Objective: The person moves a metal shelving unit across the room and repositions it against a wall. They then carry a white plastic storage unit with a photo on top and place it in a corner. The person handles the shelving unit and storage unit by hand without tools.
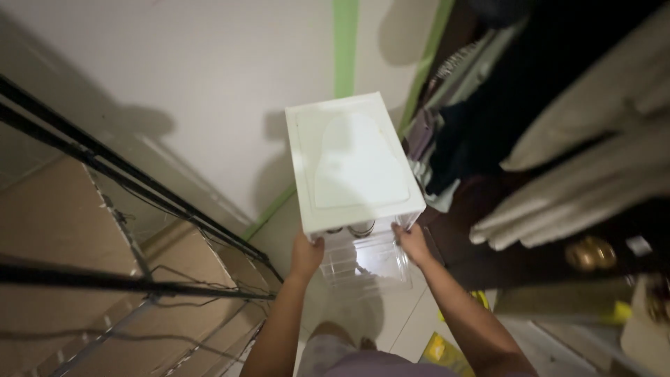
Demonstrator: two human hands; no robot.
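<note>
A white plastic box (352, 164) with a flat lid and a clear front door is held up in front of me, above the floor. My left hand (306, 253) grips its lower left corner. My right hand (412, 242) grips its lower right corner. The clear door (366, 260) hangs open and down between my hands. Dark rounded items show just inside the box opening, too small to tell what they are.
A black metal rack (125, 209) with cardboard sheets stands on the left. Hanging clothes (558, 126) and folded beige fabric fill the right. Green tape strips (345, 42) run along the white wall. Yellow objects (447, 349) lie on the tiled floor below.
</note>
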